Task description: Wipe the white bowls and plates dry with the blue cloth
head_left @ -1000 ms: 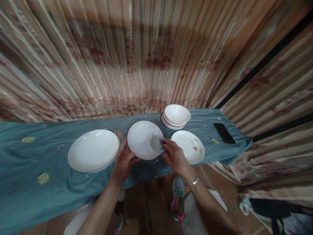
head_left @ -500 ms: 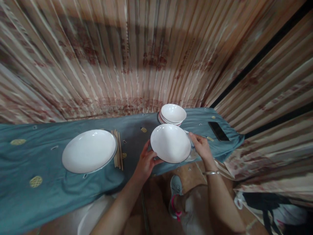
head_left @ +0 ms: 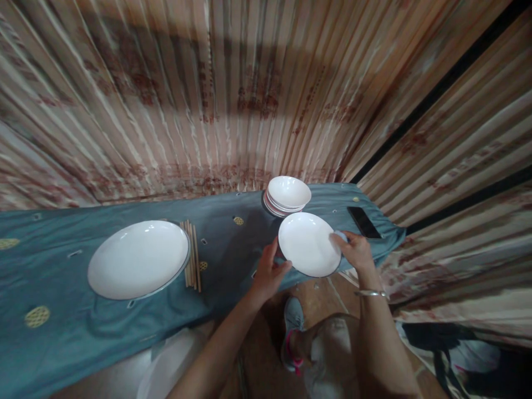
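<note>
A small round white plate with a thin dark rim is held between my two hands, just in front of the stacked bowls. My left hand grips its left edge, thumb at the rim and fingers partly behind it. At the opposite edge, my right hand is closed with the thumb over the rim and the other fingers underneath. White bowls with some red on the outside are stacked right behind the plate.
On the patterned teal cloth lies a large white oval plate, with several wooden chopsticks along its right side. A black phone rests toward the right end. Pleated curtains hang behind the table.
Both hands have carried the small plate to the right relative to the bowls. The view has shifted slightly, and the other tableware stays where it was on the cloth.
</note>
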The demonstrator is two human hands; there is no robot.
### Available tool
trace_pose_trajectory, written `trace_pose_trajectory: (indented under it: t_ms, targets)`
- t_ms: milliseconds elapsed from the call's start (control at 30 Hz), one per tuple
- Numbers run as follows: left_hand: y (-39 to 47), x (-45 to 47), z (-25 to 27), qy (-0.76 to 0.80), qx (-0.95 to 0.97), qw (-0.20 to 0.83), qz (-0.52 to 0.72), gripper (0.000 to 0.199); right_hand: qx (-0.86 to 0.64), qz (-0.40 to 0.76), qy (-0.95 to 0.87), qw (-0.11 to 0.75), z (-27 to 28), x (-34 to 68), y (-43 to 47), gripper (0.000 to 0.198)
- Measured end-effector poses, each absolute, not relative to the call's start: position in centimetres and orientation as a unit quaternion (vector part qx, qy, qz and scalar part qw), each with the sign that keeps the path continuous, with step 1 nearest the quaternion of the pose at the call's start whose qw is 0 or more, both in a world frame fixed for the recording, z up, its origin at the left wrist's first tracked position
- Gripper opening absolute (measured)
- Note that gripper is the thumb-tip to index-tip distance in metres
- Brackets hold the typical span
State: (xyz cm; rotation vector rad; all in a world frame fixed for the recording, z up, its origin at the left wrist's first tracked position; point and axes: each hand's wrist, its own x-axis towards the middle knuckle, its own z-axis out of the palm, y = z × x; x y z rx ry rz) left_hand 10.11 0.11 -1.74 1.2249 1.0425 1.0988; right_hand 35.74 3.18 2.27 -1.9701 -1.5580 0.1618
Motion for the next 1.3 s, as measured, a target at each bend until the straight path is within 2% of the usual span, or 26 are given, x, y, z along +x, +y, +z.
trace_pose_trajectory:
  t_ms: [67,167,300,533,900,1167,1300]
  targets:
    - [0.3,10.1,-2.2,0.468,0.595,0.485,0.439,0.066,-0.758,0.043,-0.584,0.286,2.2,36.0,3.1,0.059]
    - [0.6,10.4,-2.6,0.492,0.649,0.426,0.394,0.067,-0.789,0.004,-0.57,0.229,1.8,36.3,3.1,0.048]
    - [0.8,10.9,-2.8,0.515,0.663,0.428,0.334,0.071,-0.811,-0.041,-0.569,0.127,1.4,36.2,3.1,0.031]
    - [1.1,11.3,-3.2,0.528,0.657,0.436,0.315,0.073,-0.819,-0.059,-0.571,0.02,1.8,35.0,3.3,0.034]
    - [0.8,11.7,-3.4,0.528,0.654,0.445,0.31,0.074,-0.821,-0.041,-0.568,-0.04,1.8,34.7,4.2,0.036]
    - [0.8,11.8,-3.2,0.537,0.655,0.446,0.29,0.076,-0.825,-0.038,-0.562,-0.036,2.2,34.3,4.0,0.036]
    - [0.8,11.7,-3.6,0.533,0.652,0.444,0.305,0.077,-0.836,-0.072,-0.544,-0.02,2.9,33.9,3.3,0.037]
